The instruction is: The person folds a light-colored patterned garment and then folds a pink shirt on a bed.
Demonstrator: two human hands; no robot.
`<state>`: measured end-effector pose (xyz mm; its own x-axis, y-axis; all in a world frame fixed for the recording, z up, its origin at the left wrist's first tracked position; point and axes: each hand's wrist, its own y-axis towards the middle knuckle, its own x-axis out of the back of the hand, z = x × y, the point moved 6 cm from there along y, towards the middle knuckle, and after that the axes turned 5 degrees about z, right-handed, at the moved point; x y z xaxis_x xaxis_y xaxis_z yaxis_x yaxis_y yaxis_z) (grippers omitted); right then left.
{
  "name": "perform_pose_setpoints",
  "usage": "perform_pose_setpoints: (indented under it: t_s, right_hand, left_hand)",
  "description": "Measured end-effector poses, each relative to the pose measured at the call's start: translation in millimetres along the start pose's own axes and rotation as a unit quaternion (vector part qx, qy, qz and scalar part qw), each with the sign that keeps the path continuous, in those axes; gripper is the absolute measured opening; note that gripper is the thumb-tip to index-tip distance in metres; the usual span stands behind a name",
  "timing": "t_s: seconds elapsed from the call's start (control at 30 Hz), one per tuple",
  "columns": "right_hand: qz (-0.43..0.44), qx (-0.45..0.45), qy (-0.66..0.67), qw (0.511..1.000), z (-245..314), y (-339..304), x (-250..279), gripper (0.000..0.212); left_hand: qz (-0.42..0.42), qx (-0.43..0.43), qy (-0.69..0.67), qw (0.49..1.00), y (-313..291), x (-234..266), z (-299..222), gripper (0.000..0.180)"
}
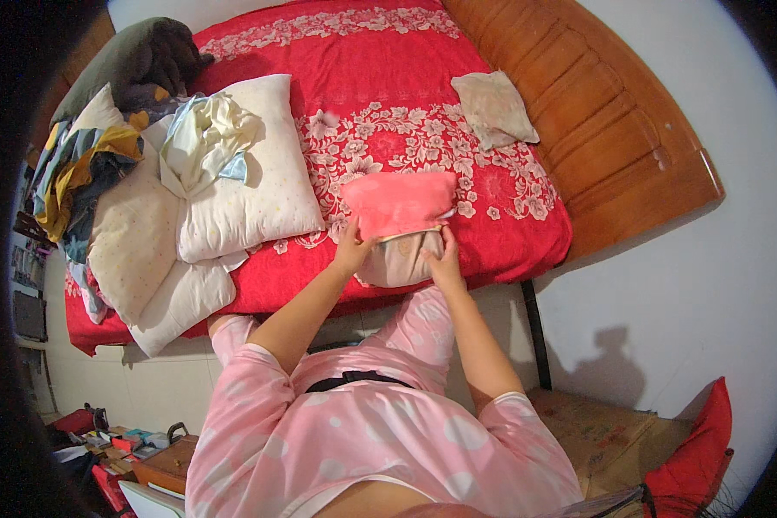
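A coral-pink pillowcase (401,203) lies near the front edge of the bed, its pale open edge toward me. Out from under that edge comes a small beige pillow (401,261); how much of it lies inside the pillowcase is hidden. My left hand (352,250) pinches the left corner of the pillowcase's edge. At the right corner, my right hand (445,262) grips the same edge, its thumb against the beige pillow.
The bed has a red floral cover (388,69). To the left are large white pillows (272,173), a crumpled cream cloth (207,142) and piled clothes (86,186). A small pale pillow (495,110) lies by the wooden headboard (596,112). A cardboard box (604,440) stands lower right.
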<state>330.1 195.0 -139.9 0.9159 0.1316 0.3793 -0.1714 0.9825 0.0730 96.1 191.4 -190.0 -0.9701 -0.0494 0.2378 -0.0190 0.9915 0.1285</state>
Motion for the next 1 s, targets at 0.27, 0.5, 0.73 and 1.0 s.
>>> perform_pose_setpoints:
  t_s: [0.27,0.5,0.73,1.0]
  right_hand:
    - [0.046,-0.139,-0.116,0.982,-42.7,-28.4,0.2,0.081]
    - [0.053,-0.199,0.021,0.978,-30.1,-41.9,6.6,0.065]
    - [0.036,-0.261,0.227,0.938,-85.5,-52.7,10.2,0.053]
    - [0.034,-0.289,0.297,0.909,-81.5,-56.8,1.6,0.041]
  left_hand:
    - [-0.124,0.136,0.180,0.966,-79.6,22.0,34.2,0.072]
    - [0.033,0.365,-0.126,0.922,-101.2,0.1,23.7,0.038]
    - [0.041,0.135,0.047,0.989,-75.0,-15.7,-12.5,0.044]
    - [0.089,0.210,0.104,0.968,-71.8,-12.1,-10.7,0.031]
